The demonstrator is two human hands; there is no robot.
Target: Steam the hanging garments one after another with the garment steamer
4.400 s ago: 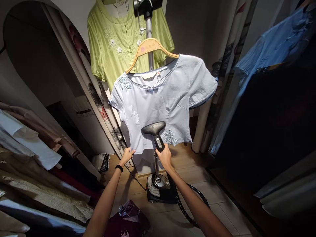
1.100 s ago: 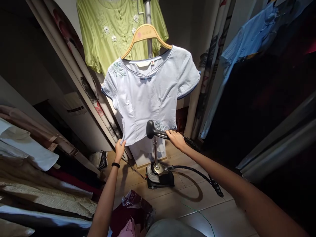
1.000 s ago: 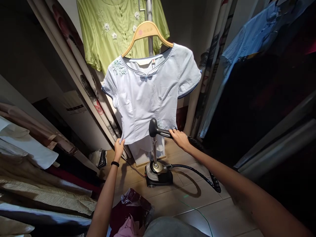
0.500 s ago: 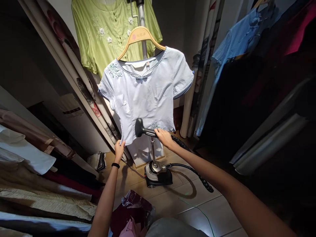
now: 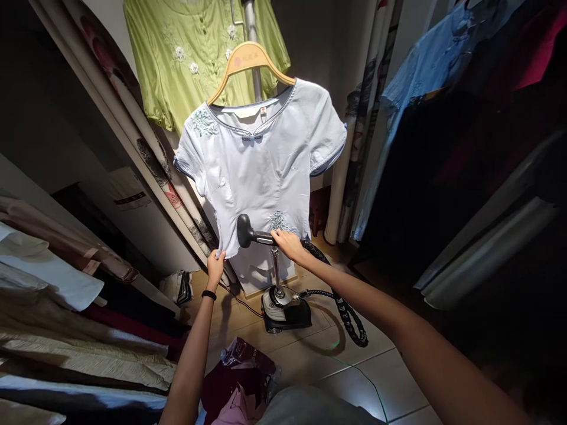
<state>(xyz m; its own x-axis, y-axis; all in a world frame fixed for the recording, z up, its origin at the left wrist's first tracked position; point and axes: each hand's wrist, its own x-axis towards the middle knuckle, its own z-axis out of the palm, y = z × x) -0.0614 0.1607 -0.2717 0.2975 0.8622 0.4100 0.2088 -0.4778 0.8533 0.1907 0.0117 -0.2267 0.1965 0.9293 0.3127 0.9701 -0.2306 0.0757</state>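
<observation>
A pale blue short-sleeved blouse [image 5: 261, 165] with dark piping and embroidery hangs on a wooden hanger [image 5: 250, 57]. My left hand [image 5: 215, 267] pinches its lower left hem corner and holds it outward. In my right hand [image 5: 287, 243] is the black handle of a garment steamer head [image 5: 244, 230]. The steamer head is at the blouse's lower left front, close to the cloth; whether it touches I cannot tell. From the handle a black hose [image 5: 349, 321] loops down to the steamer base [image 5: 286, 310] on the floor, where a metal pole rises.
A green blouse [image 5: 177, 77] hangs behind. Clothes [image 5: 88, 330] crowd the left side, and a blue shirt [image 5: 425, 65] with dark garments hangs at right. Patterned curtains [image 5: 146, 153] flank the stand. A dark red bundle [image 5: 234, 378] and a thin green cord [image 5: 370, 383] lie on the floor.
My right hand has moved the steamer head slightly left along the blouse's lower front. The hose loop has swung left. My left hand keeps its pinch on the hem.
</observation>
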